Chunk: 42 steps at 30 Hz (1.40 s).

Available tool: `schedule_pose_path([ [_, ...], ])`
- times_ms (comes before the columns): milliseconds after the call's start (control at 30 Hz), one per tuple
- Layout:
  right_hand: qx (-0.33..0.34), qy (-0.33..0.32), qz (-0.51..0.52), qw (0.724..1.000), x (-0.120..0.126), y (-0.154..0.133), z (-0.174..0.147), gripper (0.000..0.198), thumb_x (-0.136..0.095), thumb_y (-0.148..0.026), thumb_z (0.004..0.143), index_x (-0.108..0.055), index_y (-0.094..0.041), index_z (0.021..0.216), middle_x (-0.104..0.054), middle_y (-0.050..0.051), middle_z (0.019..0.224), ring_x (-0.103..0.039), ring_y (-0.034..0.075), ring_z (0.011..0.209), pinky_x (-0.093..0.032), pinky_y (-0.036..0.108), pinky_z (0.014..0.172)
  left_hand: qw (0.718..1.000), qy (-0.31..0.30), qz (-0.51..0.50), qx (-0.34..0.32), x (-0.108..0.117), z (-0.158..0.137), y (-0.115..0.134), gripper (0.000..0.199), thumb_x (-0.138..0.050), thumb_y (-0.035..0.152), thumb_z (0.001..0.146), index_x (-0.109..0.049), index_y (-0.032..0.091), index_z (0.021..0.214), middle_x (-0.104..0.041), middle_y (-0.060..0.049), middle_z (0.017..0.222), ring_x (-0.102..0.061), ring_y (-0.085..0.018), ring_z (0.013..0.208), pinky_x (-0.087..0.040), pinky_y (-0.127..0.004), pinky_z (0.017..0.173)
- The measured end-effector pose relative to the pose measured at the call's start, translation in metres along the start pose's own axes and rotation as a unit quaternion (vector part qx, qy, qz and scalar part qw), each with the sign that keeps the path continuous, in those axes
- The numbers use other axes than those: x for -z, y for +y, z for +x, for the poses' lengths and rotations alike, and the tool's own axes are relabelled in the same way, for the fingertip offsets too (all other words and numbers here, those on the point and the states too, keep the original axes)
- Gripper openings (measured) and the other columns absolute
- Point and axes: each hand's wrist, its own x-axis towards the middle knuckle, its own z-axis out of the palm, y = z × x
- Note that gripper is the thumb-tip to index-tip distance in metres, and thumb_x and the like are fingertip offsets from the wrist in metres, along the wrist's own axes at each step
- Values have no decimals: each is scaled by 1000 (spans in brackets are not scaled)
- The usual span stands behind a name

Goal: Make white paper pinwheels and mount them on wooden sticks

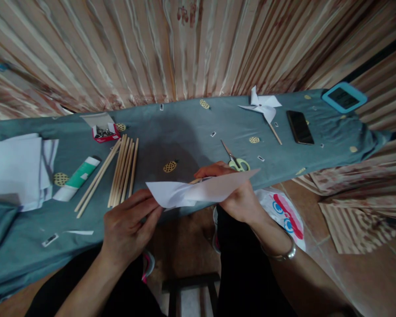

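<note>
A white paper pinwheel (203, 192), its paper curled into blades, is held up at the table's near edge between my hands. My left hand (129, 220) pinches the tip of its left blade. Behind the right side of the paper, my right hand (239, 200) is closed around it, its fingers partly hidden. A short bit of wooden stick (195, 181) shows above the paper by those fingers. Just beyond my right hand lie scissors (238, 164) with light green handles. A finished pinwheel (264, 107) on a stick rests farther back on the cloth.
Left of centre lie several wooden sticks (123, 169), a glue tube (77, 178) and an open red box (104, 132) of small metal pieces. White paper sheets (13, 169) are stacked at far left. At right are a phone (299, 127) and a blue-framed timer (345, 97).
</note>
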Motion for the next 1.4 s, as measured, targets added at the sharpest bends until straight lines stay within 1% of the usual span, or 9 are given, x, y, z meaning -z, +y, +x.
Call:
schedule_pose_path([
  [200,-30,4,19,999,-2,11,0,25,-64,-14,82,-71,-23,104,-73,5,104,-65,21,100,-52,36,89,999,-14,-39,29,-8,5,-2,19,-59,23,85,-77,24,79,-77,-2,89,-73,-18,78,-57,-25,70],
  [300,-41,15,3,999,1,12,2,28,-66,-17,82,-70,-24,109,-73,5,109,-65,22,106,-51,38,93,994,-19,-84,73,-13,6,-5,17,-61,25,84,-77,24,80,-77,-3,87,-72,-19,79,-55,-27,70],
  [433,-78,29,-1,997,5,6,5,33,-69,-26,83,-67,-23,115,-72,6,115,-66,23,106,-51,38,93,975,-38,-157,154,-20,6,-10,15,-65,30,82,-79,24,83,-76,-4,87,-69,-20,77,-52,-28,67],
  [600,-86,90,4,992,5,4,9,44,-72,-36,81,-62,-24,122,-69,7,122,-65,23,109,-52,40,95,941,-10,-247,230,-28,11,-12,14,-73,34,75,-80,22,80,-72,-3,73,-62,-17,65,-46,-26,60],
  [767,-75,180,7,981,3,15,11,43,-70,-37,82,-62,-25,123,-66,8,126,-62,24,116,-51,44,99,879,22,-354,317,-34,19,-9,18,-81,34,65,-79,19,75,-65,-1,58,-51,-11,51,-38,-23,50],
  [1000,-109,218,41,969,-6,24,10,37,-63,-33,87,-62,-23,122,-67,9,125,-63,23,113,-53,43,96,739,95,-516,422,-41,28,-5,31,-90,24,47,-78,17,74,-73,-6,70,-58,-10,56,-40,-19,49],
  [1167,-132,207,41,969,-12,26,10,37,-65,-34,84,-63,-23,119,-69,9,121,-64,23,108,-54,43,93,683,97,-555,464,-42,32,-2,32,-89,16,45,-78,14,75,-73,-4,69,-60,-8,56,-43,-16,50],
  [1267,-136,228,63,962,-12,28,12,37,-66,-34,82,-64,-22,117,-69,10,120,-66,22,106,-55,42,91,653,91,-578,481,-43,33,-1,31,-87,11,49,-77,13,78,-74,-3,70,-62,-7,58,-47,-15,54],
  [1400,-162,236,106,952,-14,33,14,38,-68,-36,79,-64,-22,114,-70,10,117,-68,21,101,-56,39,86,629,106,-595,488,-46,34,-2,30,-86,8,52,-77,12,80,-75,-4,74,-66,-9,66,-52,-16,64],
])
